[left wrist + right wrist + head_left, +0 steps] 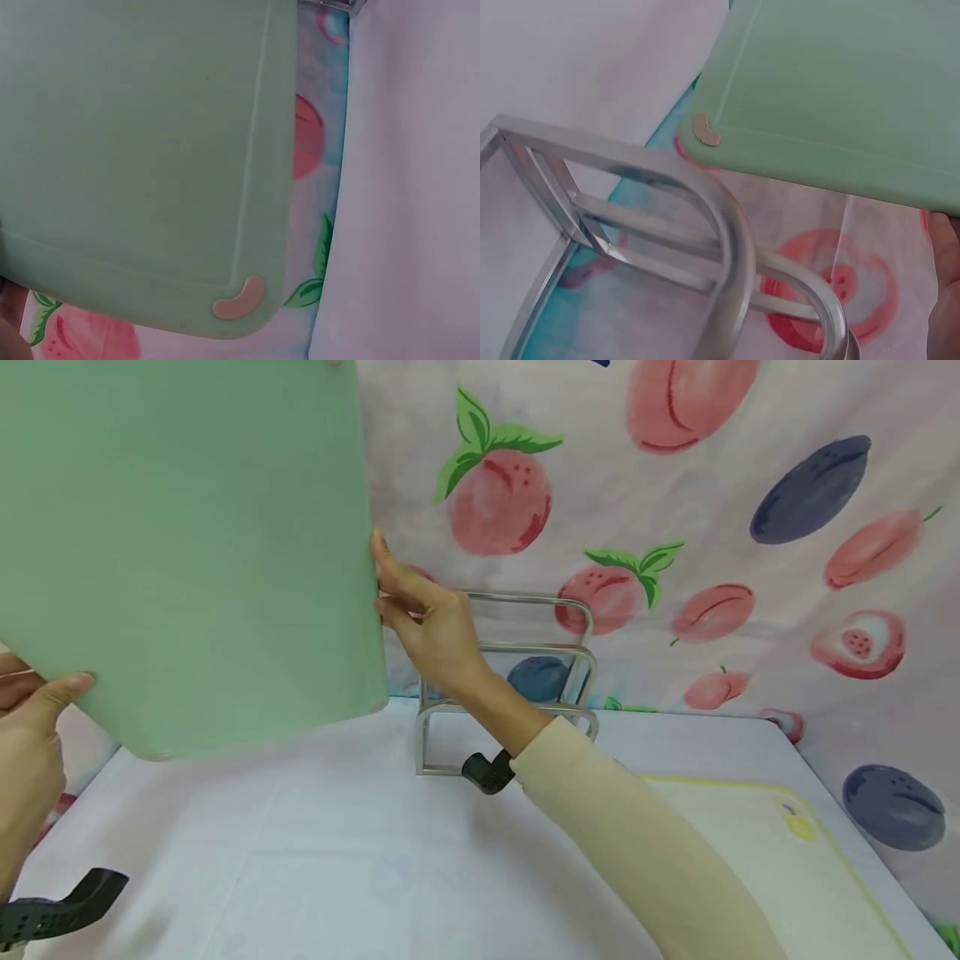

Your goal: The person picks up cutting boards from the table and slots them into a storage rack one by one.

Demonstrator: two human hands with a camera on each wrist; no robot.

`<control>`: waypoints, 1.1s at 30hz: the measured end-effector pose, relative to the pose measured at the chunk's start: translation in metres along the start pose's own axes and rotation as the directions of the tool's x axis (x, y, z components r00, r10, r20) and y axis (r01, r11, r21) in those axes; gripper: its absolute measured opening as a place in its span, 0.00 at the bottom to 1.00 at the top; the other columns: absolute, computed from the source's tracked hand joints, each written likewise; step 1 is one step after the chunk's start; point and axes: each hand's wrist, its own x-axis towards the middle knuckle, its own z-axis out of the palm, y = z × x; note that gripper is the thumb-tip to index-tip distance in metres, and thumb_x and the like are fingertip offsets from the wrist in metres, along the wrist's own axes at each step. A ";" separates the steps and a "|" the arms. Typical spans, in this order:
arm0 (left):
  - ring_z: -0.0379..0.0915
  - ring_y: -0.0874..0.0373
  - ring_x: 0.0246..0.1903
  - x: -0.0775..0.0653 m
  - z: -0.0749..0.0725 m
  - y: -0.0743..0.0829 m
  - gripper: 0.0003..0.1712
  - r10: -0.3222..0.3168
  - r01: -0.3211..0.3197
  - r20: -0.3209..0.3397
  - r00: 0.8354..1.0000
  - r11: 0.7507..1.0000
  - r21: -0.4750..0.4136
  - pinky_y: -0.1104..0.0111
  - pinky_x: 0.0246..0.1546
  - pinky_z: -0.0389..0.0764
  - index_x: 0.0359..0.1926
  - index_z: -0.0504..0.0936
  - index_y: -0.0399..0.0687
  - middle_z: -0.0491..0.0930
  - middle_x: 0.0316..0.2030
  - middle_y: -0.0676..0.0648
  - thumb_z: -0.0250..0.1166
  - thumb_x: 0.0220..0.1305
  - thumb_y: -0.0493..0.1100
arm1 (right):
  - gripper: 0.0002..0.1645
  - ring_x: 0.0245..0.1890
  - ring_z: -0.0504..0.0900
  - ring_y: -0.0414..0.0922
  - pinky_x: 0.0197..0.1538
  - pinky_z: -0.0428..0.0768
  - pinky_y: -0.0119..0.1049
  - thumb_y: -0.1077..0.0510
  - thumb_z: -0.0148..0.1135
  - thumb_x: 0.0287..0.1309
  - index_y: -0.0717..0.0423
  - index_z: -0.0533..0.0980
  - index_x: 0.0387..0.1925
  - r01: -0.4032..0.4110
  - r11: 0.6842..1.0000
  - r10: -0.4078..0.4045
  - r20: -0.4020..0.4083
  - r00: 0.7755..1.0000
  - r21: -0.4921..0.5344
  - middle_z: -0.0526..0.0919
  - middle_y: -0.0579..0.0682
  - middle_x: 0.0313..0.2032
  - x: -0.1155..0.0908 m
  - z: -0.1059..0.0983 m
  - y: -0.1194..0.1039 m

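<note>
A large pale green cutting board [195,552] is held up in the air at the upper left of the head view. My left hand [33,747] grips its lower left edge, thumb lying over the near face and fingers mostly hidden behind. My right hand [435,631] pinches the right edge between thumb and fingers. In the left wrist view, a pinkish pad marks one rounded corner of the board [150,142]; a similar pad shows in the right wrist view. Behind my right wrist stands a silver metal rack [528,648] with looped dividers, partly covered by the arm.
A white cutting board [750,852] with a yellow rim lies flat on the right of the white-covered table [360,860], partly under my right sleeve. A fruit-printed cloth [705,502] hangs behind the table. Black straps [67,910] sit on the wrists.
</note>
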 end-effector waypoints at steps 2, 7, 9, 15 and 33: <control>0.73 0.60 0.53 0.002 0.005 0.001 0.22 -0.022 0.022 -0.010 1.000 1.000 0.014 0.75 0.58 0.66 0.56 0.77 0.40 0.79 0.50 0.50 0.64 0.59 0.29 | 0.34 0.45 0.82 0.37 0.43 0.81 0.33 0.73 0.62 0.56 0.60 0.66 0.64 0.025 1.000 -0.025 -0.020 0.999 -0.015 0.80 0.55 0.53 0.004 -0.002 0.001; 0.77 0.64 0.49 0.005 0.024 0.014 0.29 0.041 -0.039 -0.060 0.997 0.999 0.035 0.73 0.56 0.70 0.60 0.75 0.44 0.80 0.49 0.51 0.66 0.55 0.27 | 0.33 0.48 0.81 0.37 0.45 0.80 0.33 0.73 0.62 0.56 0.59 0.67 0.64 0.022 0.999 -0.024 -0.070 0.997 -0.032 0.75 0.55 0.58 0.008 -0.008 0.007; 0.78 0.66 0.45 0.006 0.030 0.017 0.33 0.133 -0.132 -0.050 0.990 0.991 0.009 0.74 0.54 0.71 0.62 0.74 0.45 0.81 0.46 0.52 0.67 0.54 0.26 | 0.33 0.48 0.81 0.37 0.45 0.80 0.33 0.73 0.62 0.56 0.58 0.67 0.64 0.013 0.999 -0.017 -0.099 0.995 -0.043 0.75 0.55 0.58 0.007 -0.010 0.009; 0.79 0.67 0.38 0.005 0.045 0.020 0.36 0.277 -0.276 -0.003 0.961 0.957 -0.089 0.76 0.49 0.74 0.63 0.74 0.49 0.80 0.40 0.55 0.68 0.52 0.25 | 0.33 0.48 0.81 0.37 0.45 0.81 0.34 0.73 0.61 0.58 0.56 0.66 0.64 -0.019 0.999 0.013 -0.154 0.988 -0.038 0.73 0.50 0.59 0.006 -0.018 0.013; 0.79 0.61 0.26 0.007 0.095 0.021 0.37 0.217 -0.238 -0.101 0.971 0.908 -0.345 0.77 0.36 0.79 0.54 0.81 0.43 0.82 0.29 0.49 0.72 0.39 0.18 | 0.32 0.42 0.83 0.43 0.44 0.81 0.35 0.72 0.61 0.58 0.55 0.69 0.63 -0.064 0.994 0.045 -0.191 0.980 -0.094 0.84 0.57 0.43 0.004 -0.053 0.022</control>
